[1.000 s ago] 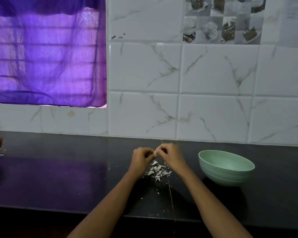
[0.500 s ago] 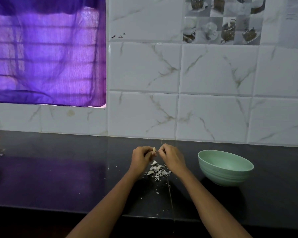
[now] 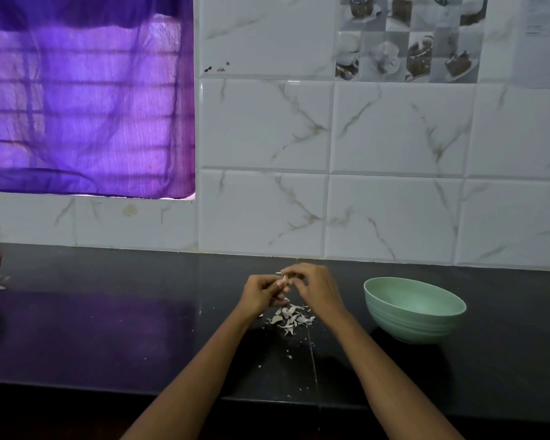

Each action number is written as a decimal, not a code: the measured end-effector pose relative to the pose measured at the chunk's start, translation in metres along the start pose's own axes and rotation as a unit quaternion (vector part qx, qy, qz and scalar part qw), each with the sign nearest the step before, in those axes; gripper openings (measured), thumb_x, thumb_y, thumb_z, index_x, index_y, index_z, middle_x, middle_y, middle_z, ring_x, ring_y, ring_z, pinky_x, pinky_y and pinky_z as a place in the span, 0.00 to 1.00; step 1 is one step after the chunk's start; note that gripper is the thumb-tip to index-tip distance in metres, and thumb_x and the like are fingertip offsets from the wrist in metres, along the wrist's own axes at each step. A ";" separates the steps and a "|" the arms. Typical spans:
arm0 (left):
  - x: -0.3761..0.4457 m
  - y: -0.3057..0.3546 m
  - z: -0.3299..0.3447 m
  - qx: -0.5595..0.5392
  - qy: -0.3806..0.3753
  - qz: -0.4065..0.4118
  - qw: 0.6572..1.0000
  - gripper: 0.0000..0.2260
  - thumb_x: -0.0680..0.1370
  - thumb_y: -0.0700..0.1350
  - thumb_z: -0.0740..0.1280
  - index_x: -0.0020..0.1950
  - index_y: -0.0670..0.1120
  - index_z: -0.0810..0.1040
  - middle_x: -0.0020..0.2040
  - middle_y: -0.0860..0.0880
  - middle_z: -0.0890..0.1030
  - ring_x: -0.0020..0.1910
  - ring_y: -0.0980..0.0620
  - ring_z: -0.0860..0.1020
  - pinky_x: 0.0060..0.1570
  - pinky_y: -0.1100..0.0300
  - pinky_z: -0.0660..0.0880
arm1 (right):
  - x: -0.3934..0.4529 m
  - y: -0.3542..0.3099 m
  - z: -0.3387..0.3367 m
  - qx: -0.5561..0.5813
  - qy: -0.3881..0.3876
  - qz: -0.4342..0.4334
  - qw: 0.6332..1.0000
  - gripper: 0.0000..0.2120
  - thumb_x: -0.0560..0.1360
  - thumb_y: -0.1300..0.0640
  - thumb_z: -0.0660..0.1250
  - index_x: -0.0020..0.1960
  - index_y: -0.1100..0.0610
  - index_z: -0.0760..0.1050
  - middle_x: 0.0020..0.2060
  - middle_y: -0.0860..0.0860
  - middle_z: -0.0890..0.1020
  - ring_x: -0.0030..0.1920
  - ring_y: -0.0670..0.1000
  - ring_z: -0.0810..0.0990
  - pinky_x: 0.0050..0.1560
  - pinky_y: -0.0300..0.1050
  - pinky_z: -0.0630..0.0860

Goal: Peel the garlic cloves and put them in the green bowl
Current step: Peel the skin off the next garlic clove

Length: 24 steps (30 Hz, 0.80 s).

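Both curled: left hand (image 3: 261, 292) and right hand (image 3: 315, 285), together pinching one garlic clove (image 3: 285, 278).

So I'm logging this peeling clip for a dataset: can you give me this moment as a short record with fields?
setting: dark counter against a tiled wall
left hand: holds a garlic clove over the counter
right hand: fingers pinch at the clove's top
peels: loose pile on the counter, below the hands
bowl: green, upright, right of the hands, apart from them; contents cannot be seen
stage: peeling under way, clove not yet in the bowl
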State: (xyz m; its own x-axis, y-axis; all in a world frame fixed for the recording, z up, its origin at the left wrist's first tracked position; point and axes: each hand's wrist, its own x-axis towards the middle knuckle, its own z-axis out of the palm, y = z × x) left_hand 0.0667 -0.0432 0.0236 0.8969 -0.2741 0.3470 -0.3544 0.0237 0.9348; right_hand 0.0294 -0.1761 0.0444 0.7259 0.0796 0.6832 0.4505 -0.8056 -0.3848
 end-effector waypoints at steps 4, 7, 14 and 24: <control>-0.004 0.003 0.001 -0.025 -0.017 -0.011 0.999 0.08 0.79 0.36 0.60 0.47 0.37 0.78 0.34 0.46 0.76 0.29 0.57 0.77 0.37 0.63 0.81 | -0.002 -0.002 -0.002 0.005 0.021 0.006 1.000 0.08 0.74 0.58 0.68 0.50 0.52 0.83 0.43 0.47 0.85 0.44 0.46 0.82 0.42 0.40 0.75; -0.005 0.004 0.001 -0.033 -0.029 -0.016 0.999 0.08 0.79 0.36 0.60 0.47 0.37 0.78 0.34 0.47 0.76 0.29 0.58 0.77 0.38 0.63 0.80 | -0.003 -0.003 -0.003 -0.001 0.046 0.008 0.999 0.04 0.72 0.58 0.70 0.45 0.52 0.83 0.37 0.47 0.85 0.38 0.45 0.80 0.38 0.38 0.74; -0.006 0.002 0.001 0.030 -0.023 0.012 0.999 0.08 0.78 0.36 0.62 0.52 0.33 0.79 0.33 0.47 0.76 0.29 0.57 0.76 0.35 0.66 0.79 | -0.002 -0.002 -0.005 -0.003 0.002 0.047 0.999 0.03 0.71 0.58 0.69 0.40 0.52 0.77 0.33 0.43 0.79 0.35 0.42 0.75 0.33 0.36 0.67; -0.006 0.002 0.000 -0.036 -0.017 -0.038 0.998 0.08 0.78 0.34 0.62 0.45 0.39 0.80 0.35 0.45 0.79 0.35 0.51 0.78 0.36 0.63 0.80 | 0.001 -0.003 -0.004 -0.034 -0.039 0.047 0.998 0.03 0.75 0.60 0.63 0.45 0.55 0.74 0.43 0.47 0.73 0.47 0.46 0.68 0.37 0.40 0.62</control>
State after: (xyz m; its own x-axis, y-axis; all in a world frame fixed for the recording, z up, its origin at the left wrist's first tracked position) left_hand 0.0602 -0.0412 0.0236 0.9105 -0.3109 0.2726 -0.2643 0.0694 0.9619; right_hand 0.0266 -0.1759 0.0481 0.8027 0.0458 0.5946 0.3449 -0.8491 -0.4002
